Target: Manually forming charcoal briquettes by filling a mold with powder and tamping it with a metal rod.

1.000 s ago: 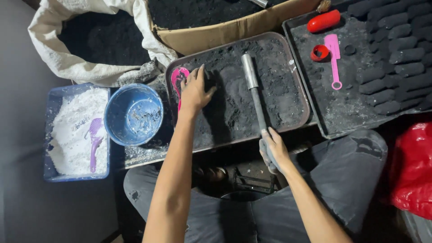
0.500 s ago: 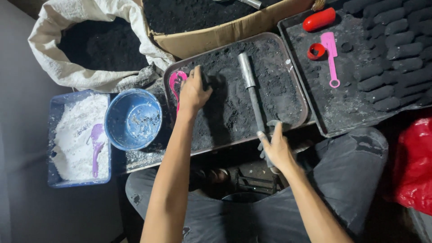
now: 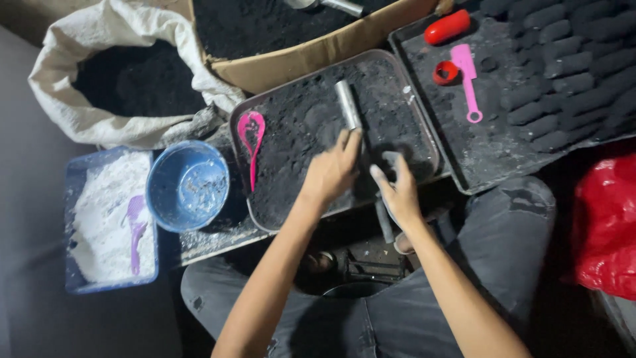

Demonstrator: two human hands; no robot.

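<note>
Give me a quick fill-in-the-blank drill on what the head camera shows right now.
1. Both hands, left hand and right hand, are at the metal ____ lying across the tray of black powder.
2. The spoon lying in that tray is ____ in colour.
3. The blue bowl stands between the tray and a tub of ____ powder.
4. The cloth sack holds ____ powder.

Missing words: tube; pink; white; black

Left hand [image 3: 331,174] on grey metal tube [image 3: 348,109] in rectangular metal tray of black powder [image 3: 262,211], right hand [image 3: 397,192] just beside at tray's near edge, pink plastic spoon [image 3: 252,140] in powder, round blue bowl [image 3: 187,185] w/ white-powder tub [image 3: 73,282] to the left.
</note>
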